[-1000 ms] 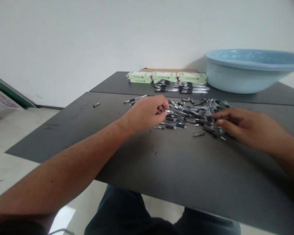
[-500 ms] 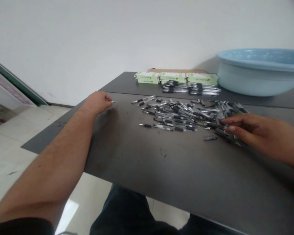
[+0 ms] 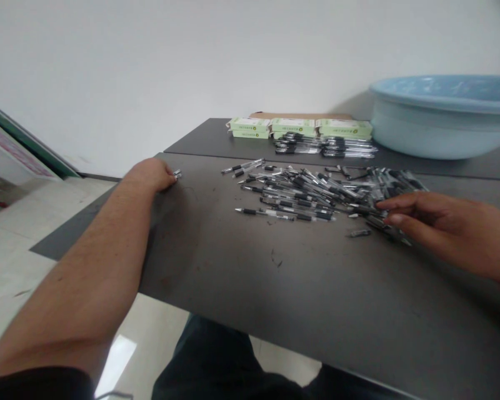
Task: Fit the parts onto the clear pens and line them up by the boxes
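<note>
My left hand [image 3: 152,175] is closed near the table's far left edge, its fingers around a pen [image 3: 177,174]; only a clear, shiny end sticks out, and the rest is hidden. My right hand [image 3: 445,228] is at the right end of the pile, thumb and fingers curled together among clear pen caps [image 3: 394,180]. What they grip, if anything, I cannot make out. Between the hands lies a loose heap of clear pens with black grips [image 3: 304,189]. One loose cap [image 3: 358,233] lies in front of the heap.
Green-and-white boxes [image 3: 250,134] stand stacked in a row at the back. Before them lie neat stacks of pens [image 3: 348,149]. A large light blue basin [image 3: 437,130] stands at the back right, near the wall. The dark table [image 3: 250,278] has small dark scraps on it.
My left hand has moved left, slightly away from the heap, with the pen still in its fingers. My right hand stays at the caps. The view has shifted slightly.
</note>
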A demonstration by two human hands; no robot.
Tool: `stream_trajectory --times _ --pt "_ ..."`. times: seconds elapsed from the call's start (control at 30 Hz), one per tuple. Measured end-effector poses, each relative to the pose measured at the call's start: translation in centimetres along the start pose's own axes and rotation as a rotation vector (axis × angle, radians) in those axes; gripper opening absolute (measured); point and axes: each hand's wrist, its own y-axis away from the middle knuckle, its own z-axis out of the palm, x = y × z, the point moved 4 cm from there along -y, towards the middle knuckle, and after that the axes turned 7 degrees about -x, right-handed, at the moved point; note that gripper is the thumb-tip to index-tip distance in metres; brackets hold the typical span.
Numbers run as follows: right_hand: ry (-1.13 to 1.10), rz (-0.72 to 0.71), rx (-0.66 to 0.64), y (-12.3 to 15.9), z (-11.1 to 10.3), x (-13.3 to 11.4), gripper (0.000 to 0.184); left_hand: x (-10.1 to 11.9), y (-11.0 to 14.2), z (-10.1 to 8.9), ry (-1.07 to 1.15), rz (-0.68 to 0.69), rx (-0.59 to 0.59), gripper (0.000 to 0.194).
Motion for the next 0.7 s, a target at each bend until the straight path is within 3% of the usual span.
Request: stream_trajectory --times 0.17,0.27,0.37,0.5,0.63,0.7 --pt "0.014 -0.035 0.024 0.0 0.2 0.3 0.039 0.5 0.2 -0.7 -0.029 0.032 0.043 0.05" --pt "0.024 -0.021 0.042 0.0 -0.1 0.2 0.039 2.4 0.6 -1.9 -0.033 0.086 0.084 0.051" --pt "0.04 0.014 0.088 0.1 -0.9 -0.2 0.039 5.8 1.3 -3.4 -0.021 0.143 0.118 0.047" --pt "0.003 0.011 0.161 -0.1 -1.7 -0.4 0.037 12.0 3.4 -5.0 -0.034 0.292 0.154 0.028" --pt "-0.046 -0.008 0.22 -0.6 -2.1 0.2 0.033 17.5 5.5 -5.4 0.051 0.361 0.139 0.022" --pt "-0.055 0.01 0.234 -0.8 -2.2 0.6 0.032 20.1 6.4 -5.2 0.121 0.472 0.138 0.023"
